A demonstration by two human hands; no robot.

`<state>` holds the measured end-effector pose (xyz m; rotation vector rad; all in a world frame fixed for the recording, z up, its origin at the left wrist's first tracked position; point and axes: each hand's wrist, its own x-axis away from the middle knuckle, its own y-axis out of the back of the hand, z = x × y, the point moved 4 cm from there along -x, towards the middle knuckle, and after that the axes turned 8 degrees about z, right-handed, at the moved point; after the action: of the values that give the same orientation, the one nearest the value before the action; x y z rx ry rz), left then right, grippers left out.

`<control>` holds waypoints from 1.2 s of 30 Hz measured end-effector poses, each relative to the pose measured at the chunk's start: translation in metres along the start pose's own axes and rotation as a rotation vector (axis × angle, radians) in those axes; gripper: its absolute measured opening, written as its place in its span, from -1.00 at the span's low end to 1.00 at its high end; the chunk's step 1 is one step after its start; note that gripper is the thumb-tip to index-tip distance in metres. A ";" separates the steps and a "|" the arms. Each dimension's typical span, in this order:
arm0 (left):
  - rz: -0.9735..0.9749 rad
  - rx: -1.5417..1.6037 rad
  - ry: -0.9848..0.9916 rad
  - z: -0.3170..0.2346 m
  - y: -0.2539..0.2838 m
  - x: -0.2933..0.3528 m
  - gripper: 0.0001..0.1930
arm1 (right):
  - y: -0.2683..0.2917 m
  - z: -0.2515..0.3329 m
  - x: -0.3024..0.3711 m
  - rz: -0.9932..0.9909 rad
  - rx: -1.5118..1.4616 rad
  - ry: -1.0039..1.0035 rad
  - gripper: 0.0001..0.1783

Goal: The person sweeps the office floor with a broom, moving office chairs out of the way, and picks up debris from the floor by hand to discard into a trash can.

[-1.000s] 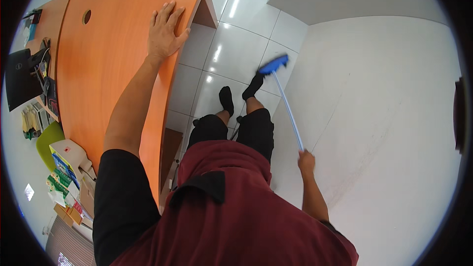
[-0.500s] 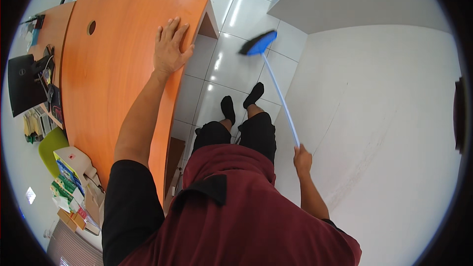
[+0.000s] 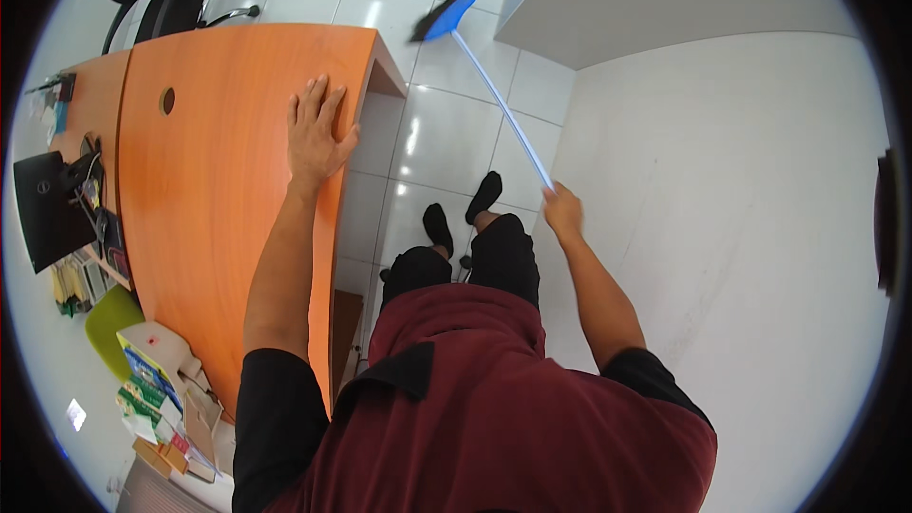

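Note:
My left hand (image 3: 317, 133) lies flat on the orange wooden desk (image 3: 228, 190), near its right edge, fingers stretched out. In my right hand (image 3: 563, 212), the fingers wrap round the upper end of a broom's pale blue handle. The broom (image 3: 454, 15) has a blue head with dark bristles. Its head rests at the far side, on or just above the white tiled floor (image 3: 446, 123), past the desk's far right corner. The handle slants from there back toward me.
A white wall (image 3: 722, 190) runs along my right, with a grey panel (image 3: 684, 0) jutting out beyond. Black office chairs (image 3: 176, 0) stand at the far left. A monitor (image 3: 52, 209), a green chair (image 3: 112, 328) and a printer-like machine (image 3: 157, 342) are on the left.
My right hand has pushed the broom farther away and a little left, its arm now stretched out more. The left hand stays flat on the desk. The view has shifted slightly.

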<state>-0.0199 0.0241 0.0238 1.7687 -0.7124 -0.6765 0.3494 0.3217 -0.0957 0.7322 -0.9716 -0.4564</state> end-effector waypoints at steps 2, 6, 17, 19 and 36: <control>0.011 0.012 0.004 -0.001 0.001 -0.001 -0.33 | 0.063 -0.024 0.056 -0.056 0.315 -0.065 -0.70; 0.040 0.021 0.026 -0.002 0.002 0.001 -0.34 | 0.137 -0.061 0.163 -0.048 0.606 -0.215 -0.70; 0.064 0.026 0.016 -0.005 0.002 -0.007 -0.36 | 0.142 -0.042 0.013 0.122 0.693 -0.168 -0.68; 0.070 0.008 0.008 -0.006 0.002 -0.008 -0.35 | 0.170 -0.028 0.017 0.086 0.698 -0.136 -0.70; 0.135 -0.033 0.034 0.001 -0.006 -0.008 -0.34 | 0.158 -0.040 -0.051 0.014 0.785 -0.115 -0.76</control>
<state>-0.0249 0.0306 0.0181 1.6812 -0.7857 -0.5626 0.3630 0.4756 -0.0233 1.4110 -1.2750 -0.0862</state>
